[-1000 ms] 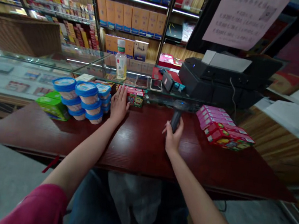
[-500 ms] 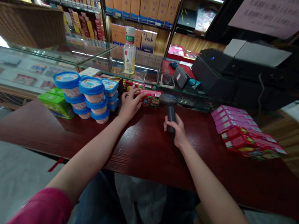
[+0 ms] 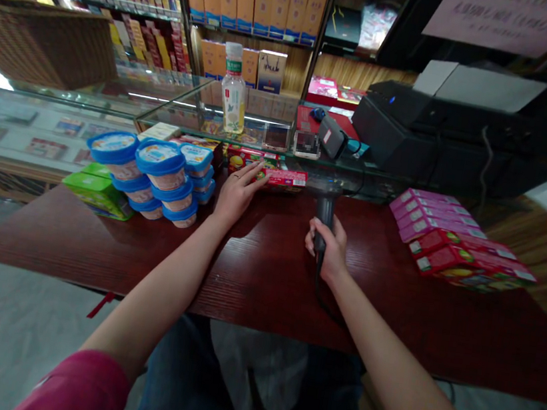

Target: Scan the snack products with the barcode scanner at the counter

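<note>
My left hand (image 3: 238, 190) grips the left end of a small red box (image 3: 284, 179) and holds it tilted just above the dark red wooden counter (image 3: 265, 271). My right hand (image 3: 328, 249) is closed around the handle of a black barcode scanner (image 3: 326, 205), whose head points at the box. The scanner's cable runs down past my wrist. More red and green snack boxes (image 3: 247, 158) lie behind the held box, against the glass case.
Stacked blue-lidded tubs (image 3: 153, 176) and a green pack (image 3: 96, 192) stand at the left. Pink and red boxes (image 3: 454, 246) lie at the right. Behind are a glass display case with a bottle (image 3: 233, 89), a black register and printer (image 3: 439, 133), and stocked shelves.
My left hand went from lying flat beside the box to gripping and lifting it rightward. My right hand brought the scanner up and aimed it at the box.
</note>
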Available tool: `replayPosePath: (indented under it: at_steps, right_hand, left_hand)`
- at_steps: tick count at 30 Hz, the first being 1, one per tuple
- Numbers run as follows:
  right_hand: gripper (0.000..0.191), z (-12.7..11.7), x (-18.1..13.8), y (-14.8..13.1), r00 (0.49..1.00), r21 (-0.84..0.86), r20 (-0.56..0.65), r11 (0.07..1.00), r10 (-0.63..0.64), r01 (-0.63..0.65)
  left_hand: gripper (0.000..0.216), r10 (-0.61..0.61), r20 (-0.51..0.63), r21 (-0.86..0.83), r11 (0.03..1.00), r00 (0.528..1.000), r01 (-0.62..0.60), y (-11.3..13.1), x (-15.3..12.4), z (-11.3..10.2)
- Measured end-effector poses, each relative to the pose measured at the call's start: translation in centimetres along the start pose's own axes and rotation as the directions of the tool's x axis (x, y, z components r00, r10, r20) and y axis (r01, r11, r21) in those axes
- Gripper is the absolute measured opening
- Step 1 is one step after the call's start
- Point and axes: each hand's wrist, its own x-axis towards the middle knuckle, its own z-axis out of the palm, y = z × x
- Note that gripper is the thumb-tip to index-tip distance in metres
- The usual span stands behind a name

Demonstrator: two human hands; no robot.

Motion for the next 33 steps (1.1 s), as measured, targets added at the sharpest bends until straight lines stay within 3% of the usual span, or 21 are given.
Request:
replayPosePath:
  at_steps: [11,22,33]
  right_hand:
    - [0.042,-0.2,-1.2,0.0,0.999,-0.037,0.034,0.999,0.013,-0.012]
    - [0.045,0.0,-1.4,0.0,1.000,-0.048,0.025,0.999,0.012,-0.011]
    - [0.040,-1.6,-1.5,-0.5,0.987,-0.005,-0.114,0.994,-0.112,0.112]
  left_hand:
    - [0.039,0.085,-0.031,-0.070,0.994,0.996,-0.087,-0.2,-0.5,0.0]
    - [0.040,0.080,-0.025,-0.038,0.996,0.996,-0.081,-0.1,-0.7,-0.2]
    - [0.033,0.095,-0.099,-0.116,0.987,0.991,-0.107,0.6,-0.4,-0.4]
